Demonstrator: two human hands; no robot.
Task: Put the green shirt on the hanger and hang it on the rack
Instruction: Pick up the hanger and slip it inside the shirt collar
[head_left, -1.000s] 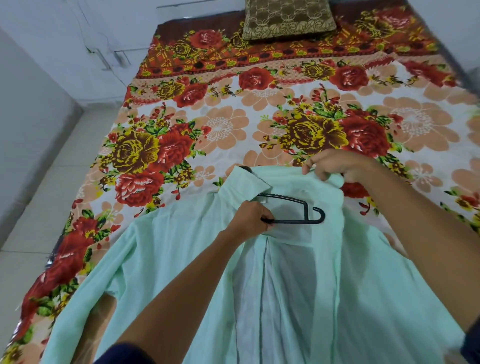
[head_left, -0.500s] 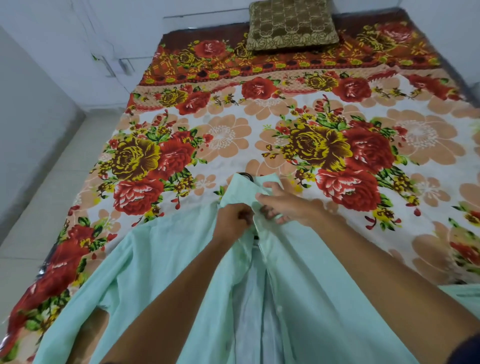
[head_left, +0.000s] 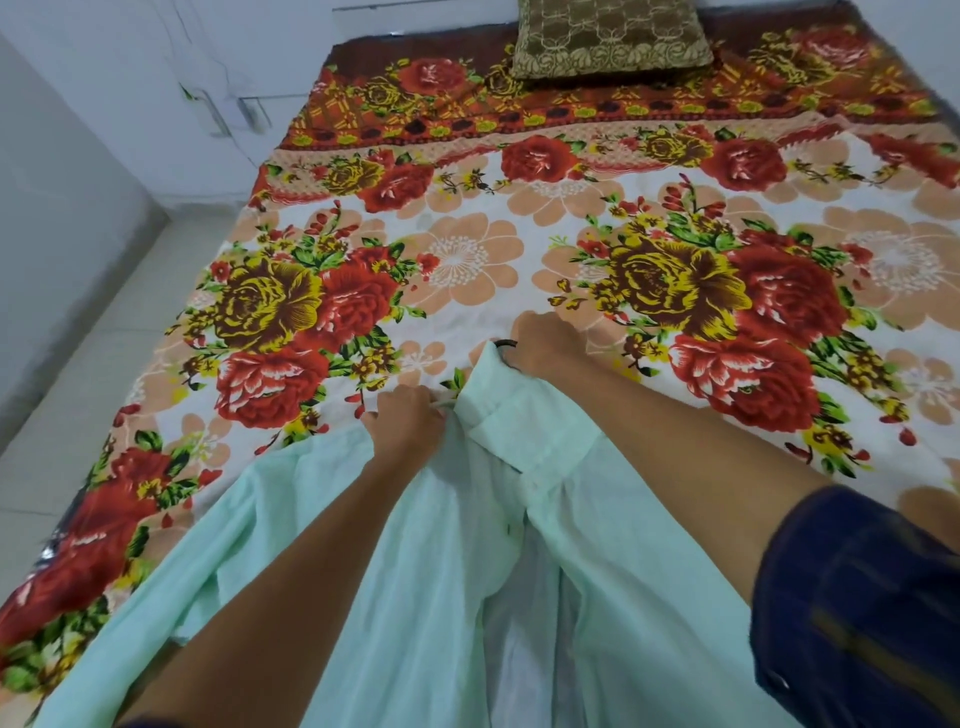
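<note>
Green shirt (head_left: 426, 587) lay lower centre of frame on floral bedsheet (head_left: 467, 249). Left hand (head_left: 408, 423) pinched shirt edge beside collar. Right hand (head_left: 545, 345) curled around black hanger hook (head_left: 505, 344) at collar top, frame centre. Brown cushion (head_left: 610, 36) sat top centre.

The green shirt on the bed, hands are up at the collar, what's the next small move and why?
Probably lift by the hook. The right hand is at the dark hanger hook poking out of the collar, the left hand pinches the green shirt beside the collar, and the shirt lies on the bed.
</note>
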